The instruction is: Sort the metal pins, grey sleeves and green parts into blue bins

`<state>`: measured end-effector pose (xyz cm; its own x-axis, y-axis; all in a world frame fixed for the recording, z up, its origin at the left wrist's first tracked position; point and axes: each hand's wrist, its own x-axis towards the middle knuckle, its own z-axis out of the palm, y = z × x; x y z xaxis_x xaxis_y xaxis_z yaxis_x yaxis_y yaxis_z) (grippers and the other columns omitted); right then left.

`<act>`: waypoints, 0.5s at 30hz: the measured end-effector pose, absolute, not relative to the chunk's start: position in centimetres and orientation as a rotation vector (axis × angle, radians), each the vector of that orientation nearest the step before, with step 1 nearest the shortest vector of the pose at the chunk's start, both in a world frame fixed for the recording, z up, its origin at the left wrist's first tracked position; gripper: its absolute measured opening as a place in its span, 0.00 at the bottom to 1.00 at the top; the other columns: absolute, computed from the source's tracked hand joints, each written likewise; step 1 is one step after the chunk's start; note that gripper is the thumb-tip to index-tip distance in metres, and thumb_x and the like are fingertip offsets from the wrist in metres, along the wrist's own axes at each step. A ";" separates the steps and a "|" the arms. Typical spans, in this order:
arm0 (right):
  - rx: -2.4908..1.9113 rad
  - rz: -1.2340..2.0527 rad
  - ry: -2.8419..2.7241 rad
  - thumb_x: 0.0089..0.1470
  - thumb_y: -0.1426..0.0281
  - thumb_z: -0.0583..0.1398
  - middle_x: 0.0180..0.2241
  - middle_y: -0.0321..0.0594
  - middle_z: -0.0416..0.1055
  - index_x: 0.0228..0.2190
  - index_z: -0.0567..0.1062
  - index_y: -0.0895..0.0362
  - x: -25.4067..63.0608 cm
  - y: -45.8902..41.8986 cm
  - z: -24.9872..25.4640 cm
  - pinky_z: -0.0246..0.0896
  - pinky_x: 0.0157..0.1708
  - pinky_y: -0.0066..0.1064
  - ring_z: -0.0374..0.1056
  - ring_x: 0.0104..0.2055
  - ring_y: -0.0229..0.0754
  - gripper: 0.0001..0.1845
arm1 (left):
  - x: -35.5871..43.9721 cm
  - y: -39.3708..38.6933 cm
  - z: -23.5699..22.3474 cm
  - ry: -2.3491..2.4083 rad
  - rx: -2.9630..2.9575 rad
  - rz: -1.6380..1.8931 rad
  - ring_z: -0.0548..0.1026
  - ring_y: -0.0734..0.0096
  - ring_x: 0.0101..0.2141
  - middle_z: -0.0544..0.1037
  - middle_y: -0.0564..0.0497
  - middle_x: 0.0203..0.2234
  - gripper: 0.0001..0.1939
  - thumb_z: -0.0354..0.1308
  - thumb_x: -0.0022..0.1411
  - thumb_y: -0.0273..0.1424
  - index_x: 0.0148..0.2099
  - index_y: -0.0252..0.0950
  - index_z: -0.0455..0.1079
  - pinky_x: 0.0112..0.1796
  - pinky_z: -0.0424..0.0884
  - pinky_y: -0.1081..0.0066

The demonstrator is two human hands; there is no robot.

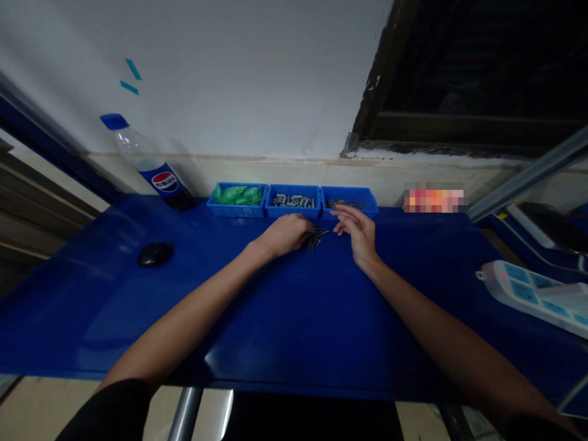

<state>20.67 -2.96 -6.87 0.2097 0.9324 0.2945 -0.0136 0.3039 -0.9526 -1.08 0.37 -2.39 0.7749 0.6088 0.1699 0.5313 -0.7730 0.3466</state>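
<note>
A small pile of thin metal screws or pins (316, 239) lies on the blue tabletop (294, 318) between my two hands. At its left edge is my left hand (288, 234), knuckles up and fingers curled in; whatever the fingertips hold is hidden. On the pile's other side my right hand (361, 236) is raised with its fingers apart, and nothing shows in it. Just behind it stands a blue bin (371, 205) holding similar thin metal pieces. A middle blue bin (294, 212) contains short silvery cylindrical parts.
The left blue bin (243, 212) holds green plastic bags (239, 195). A Pepsi bottle (160, 174) stands against the wall at the back left, with a black mouse (154, 254) in front of it. On the right lies a power strip (528, 291). A blurred-out item (435, 197) sits at the back.
</note>
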 end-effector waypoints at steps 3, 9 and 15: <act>-1.048 0.874 -1.172 0.55 0.63 0.64 0.41 0.43 0.83 0.43 0.81 0.52 20.6 -3.0 -6.9 0.63 0.26 0.33 0.71 0.26 0.38 0.14 | -0.9 0.0 -2.2 0.949 2.711 0.323 0.82 0.61 0.40 0.84 0.43 0.36 0.13 0.57 0.63 0.19 0.39 0.37 0.81 0.43 0.75 0.66; -1.042 0.893 -1.196 0.56 0.62 0.64 0.39 0.42 0.83 0.42 0.81 0.52 20.6 -3.0 -6.9 0.63 0.26 0.33 0.70 0.26 0.37 0.12 | -1.0 -0.1 -1.9 1.052 2.765 0.295 0.81 0.58 0.38 0.83 0.42 0.37 0.12 0.55 0.63 0.20 0.41 0.37 0.80 0.39 0.73 0.65; -1.037 0.915 -1.196 0.56 0.62 0.64 0.39 0.42 0.83 0.40 0.82 0.52 20.7 -2.9 -6.9 0.63 0.26 0.33 0.70 0.25 0.37 0.12 | -1.0 -0.2 -2.1 1.143 2.755 0.268 0.80 0.59 0.36 0.82 0.43 0.37 0.14 0.55 0.62 0.20 0.47 0.37 0.75 0.34 0.70 0.67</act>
